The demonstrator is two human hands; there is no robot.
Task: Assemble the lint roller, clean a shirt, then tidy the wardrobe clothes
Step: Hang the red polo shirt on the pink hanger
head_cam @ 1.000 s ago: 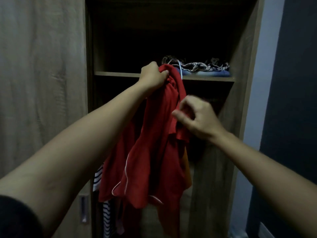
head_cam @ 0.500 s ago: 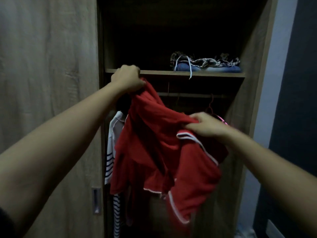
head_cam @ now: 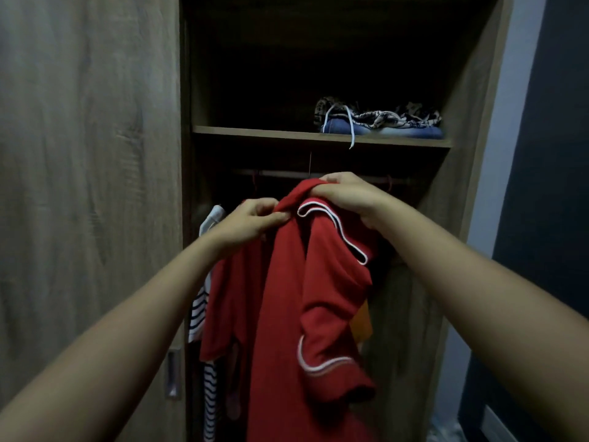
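Standing open ahead: wardrobe (head_cam: 468,100). Held up before it: red shirt (head_cam: 287,298), top bunched, long axis vertical, draped straight down from the grip. Across the bay, just behind and slightly above the grip: hanging rail (head_cam: 274,173). Clamped over the shirt's top edge: right hand (head_cam: 347,196), higher and nearer the rail. Just beside it, slightly lower: left hand (head_cam: 251,221), fingers (head_cam: 271,215) pinched tight on a fold. Judged next: raise shirt up and away toward rail.
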